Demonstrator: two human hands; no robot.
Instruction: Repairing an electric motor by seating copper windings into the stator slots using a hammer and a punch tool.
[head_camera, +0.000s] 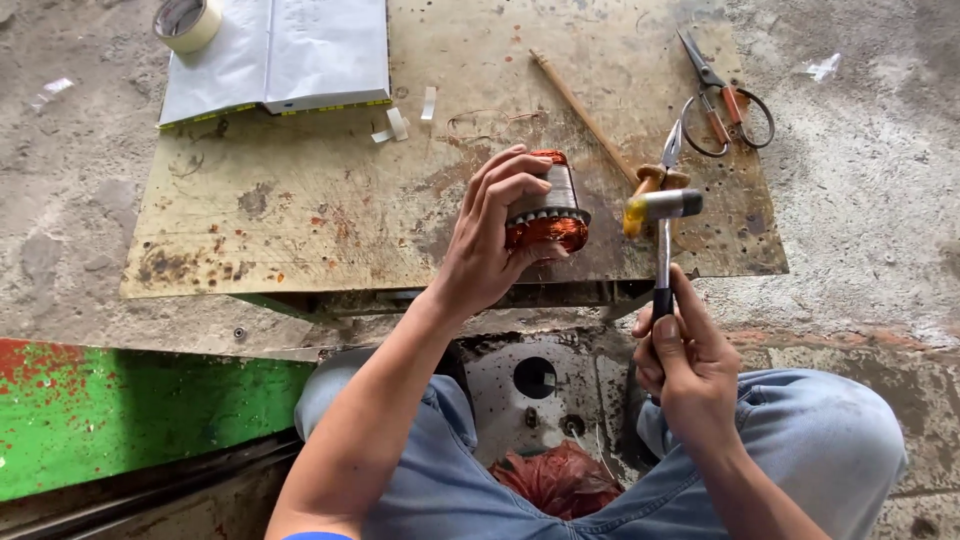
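Head view: left hand (490, 240) grips a copper-wound motor coil (548, 202), right hand (690, 365) wraps a small hammer (662, 215) beside it, so tapping looks unfinished.

We see one package-like item: a flat white plastic packet (275, 55) at the top left of the rusty metal plate (330, 215), folded like a sleeve, with a thin yellow-and-black striped edge along its bottom. We spot no labels, signs or screens.
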